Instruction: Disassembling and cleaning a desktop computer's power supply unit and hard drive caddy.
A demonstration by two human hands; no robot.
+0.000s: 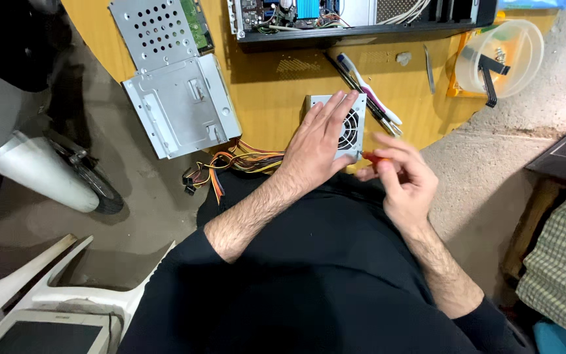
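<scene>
Grey metal power supply box [342,124] sits at the tabletop [276,85] edge, mostly hidden under the left hand [316,144], fingers spread flat. Just right, the right hand [401,177] pinches a red-handled tool [369,157] (tip unseen).

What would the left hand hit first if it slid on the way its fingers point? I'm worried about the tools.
Likely the tools: the left hand on the power supply points toward the white-handled tool; depth is unclear.
</scene>
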